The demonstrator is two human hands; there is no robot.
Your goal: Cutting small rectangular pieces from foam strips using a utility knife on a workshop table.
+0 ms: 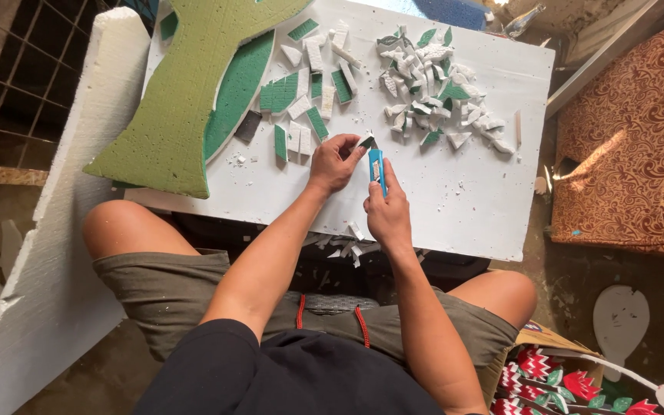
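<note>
Both hands are working at the centre of the frame: the left hand (334,163) is pinching a small green-faced foam piece (366,142), while the right hand (388,211) is gripping a blue utility knife (376,169) whose tip is touching that piece. Cut foam chips (432,84) are lying on the white tabletop (470,200) above, with a large green foam cutout (186,92) sitting at upper left.

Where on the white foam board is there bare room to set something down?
The white foam board is bare along its near right part, between the right hand with the blue utility knife and the board's right edge. Crowded: the pile of leaf-shaped foam offcuts and the green-and-white foam strips.
</note>
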